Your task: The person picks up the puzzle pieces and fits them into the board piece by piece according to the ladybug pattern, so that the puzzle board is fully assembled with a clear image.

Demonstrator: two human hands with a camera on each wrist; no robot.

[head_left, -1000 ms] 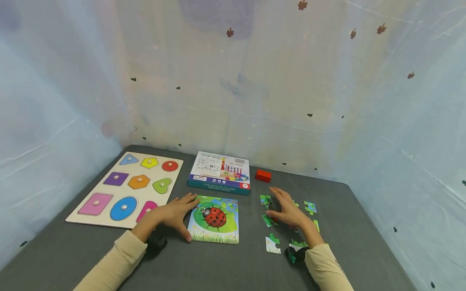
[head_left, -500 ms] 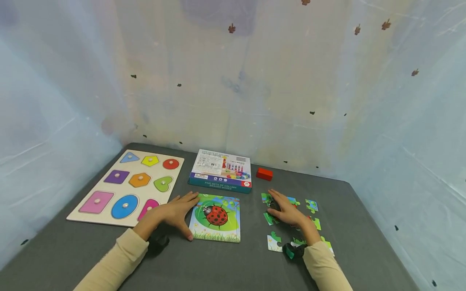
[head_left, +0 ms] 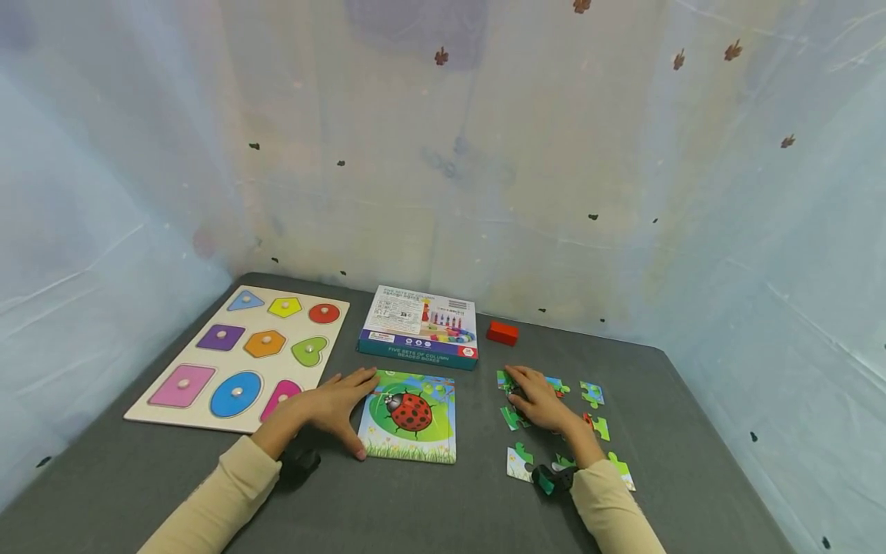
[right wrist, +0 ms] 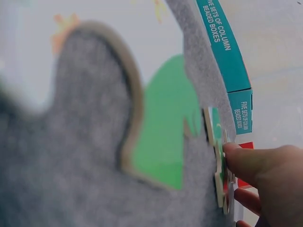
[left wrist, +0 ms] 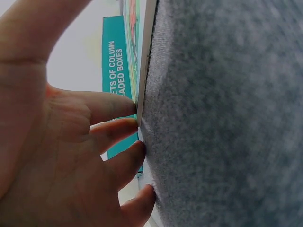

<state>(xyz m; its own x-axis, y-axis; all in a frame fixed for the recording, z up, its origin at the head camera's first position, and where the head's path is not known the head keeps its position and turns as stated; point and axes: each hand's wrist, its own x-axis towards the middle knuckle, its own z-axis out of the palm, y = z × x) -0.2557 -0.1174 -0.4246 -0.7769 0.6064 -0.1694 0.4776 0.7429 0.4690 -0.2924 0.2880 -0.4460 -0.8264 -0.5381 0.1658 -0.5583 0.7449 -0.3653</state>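
A square ladybug picture board (head_left: 410, 415) lies flat on the dark table. My left hand (head_left: 334, 406) spans its left side, thumb by the lower corner and fingertips at the upper edge; in the left wrist view, fingers (left wrist: 111, 107) touch the board's rim (left wrist: 146, 56). Loose jigsaw pieces lie to the right, among them a white-and-green one (head_left: 519, 463) and a blue-and-green one (head_left: 591, 394). Above them is my right hand (head_left: 543, 402), thumb and forefinger right at the upper-left piece (head_left: 502, 378). In the right wrist view, the thumb (right wrist: 246, 161) overlaps the pieces' edges (right wrist: 218, 156).
On the left lies a cream shape board (head_left: 256, 358) with colourful knobbed shapes. A teal-sided beaded toy box (head_left: 418, 327) is behind the ladybug board, beside a red block (head_left: 502, 332). Pale sheeting (head_left: 443, 192) rises behind the grey table (head_left: 443, 508).
My right hand has lowered slightly and shifted left, its thumb and forefinger coming closer together over the upper-left piece. The left hand stays at the ladybug board.
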